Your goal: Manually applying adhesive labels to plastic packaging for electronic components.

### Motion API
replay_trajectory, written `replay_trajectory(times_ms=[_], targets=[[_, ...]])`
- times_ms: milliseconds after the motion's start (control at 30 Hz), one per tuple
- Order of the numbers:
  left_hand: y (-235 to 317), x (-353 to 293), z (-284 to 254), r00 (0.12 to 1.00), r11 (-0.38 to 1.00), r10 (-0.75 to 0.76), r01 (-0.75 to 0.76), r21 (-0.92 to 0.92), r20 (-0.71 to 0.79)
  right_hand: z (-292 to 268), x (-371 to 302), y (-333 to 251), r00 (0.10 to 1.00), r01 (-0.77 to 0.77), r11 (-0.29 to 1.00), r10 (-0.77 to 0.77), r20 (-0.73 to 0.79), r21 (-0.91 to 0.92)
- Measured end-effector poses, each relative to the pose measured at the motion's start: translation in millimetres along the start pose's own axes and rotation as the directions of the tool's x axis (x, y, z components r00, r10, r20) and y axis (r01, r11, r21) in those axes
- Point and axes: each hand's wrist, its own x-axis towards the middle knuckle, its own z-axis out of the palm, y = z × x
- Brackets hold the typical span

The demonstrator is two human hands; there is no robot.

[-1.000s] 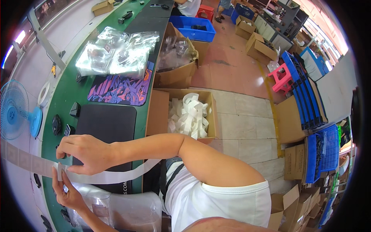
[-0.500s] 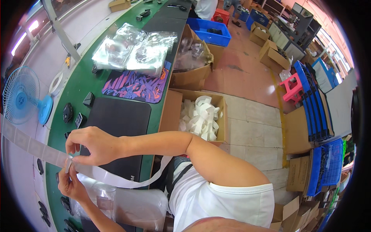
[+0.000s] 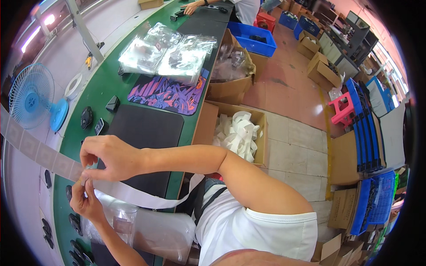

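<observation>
A long pale label strip (image 3: 40, 150) with square stickers runs in from the left edge and passes under my hands. Beyond them it continues as a plain white band that curves down past the table edge. My right hand (image 3: 108, 159) pinches the strip between thumb and fingertips. Just below, my left hand (image 3: 86, 199) is closed, its thumb and index finger pressed together at the strip's edge; what sits between them is hidden. Clear plastic bags (image 3: 164, 232) lie beneath my left forearm. A black mat (image 3: 146, 128) is under my right arm.
Stacked clear packages (image 3: 166, 55) rest on a patterned mat (image 3: 168, 95). A blue fan (image 3: 33, 97) and several small black devices (image 3: 86, 117) line the left. Beside the table stands a carton of scrap strips (image 3: 237, 133). A co-worker's hand (image 3: 193, 6) touches a device farther up.
The view has shifted, so the table appears farther right. My hands are still together at the strip, the left fingers now closer to the right ones. A co-worker's hand has appeared at the top.
</observation>
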Motion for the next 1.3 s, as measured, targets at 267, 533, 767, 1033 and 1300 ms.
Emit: replay_trajectory(times_ms=[267,533,767,1033,1300], targets=[[7.6,3.9,0.9,0.999,1.0,-0.006,0.007,-0.026,0.033,-3.0,-3.4,5.8,0.994,-0.102,0.991,0.098,0.054,0.082],[5.9,10.6,-1.2,0.999,0.996,-0.042,0.041,-0.074,-0.009,-14.1,-28.9,-33.1,0.981,0.176,0.984,-0.175,-0.082,0.0],[17.2,13.4,6.9,1.0,0.999,-0.029,0.029,0.022,0.009,18.2,-120.0,-50.3,0.888,-0.247,0.936,0.114,0.445,0.252],[32.1,13.6,10.9,0.998,0.998,0.041,-0.039,0.046,-0.045,26.2,-133.9,-50.4,0.801,-0.407,0.896,0.258,0.54,0.175],[18.0,14.1,10.9,0.996,0.994,-0.033,0.041,0.102,-0.078,13.8,-119.4,-37.4,0.796,-0.405,0.912,0.315,0.517,0.068]])
